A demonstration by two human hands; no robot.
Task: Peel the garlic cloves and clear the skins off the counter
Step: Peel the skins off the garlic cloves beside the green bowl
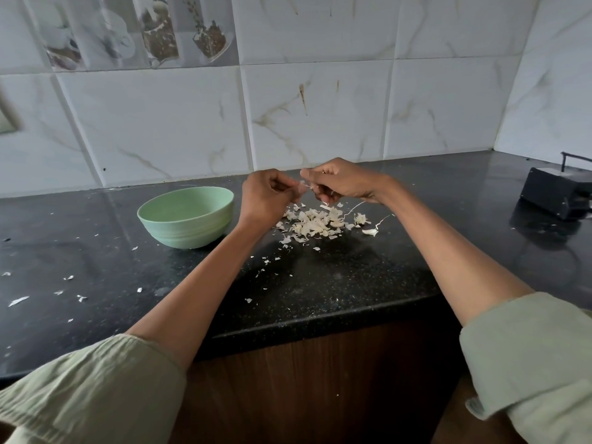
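left hand (267, 200) curled, pinching a skin shred | right hand (341, 184) closed around garlic clove (315, 187) (mostly hidden by fingers) | skins (315, 224) heaped on counter (352, 277) beneath | green bowl (187, 216) left, contents unseen

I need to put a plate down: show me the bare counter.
Barest: between the skin pile and the black box. Left of the green bowl only scattered flecks. Crowded under both hands.
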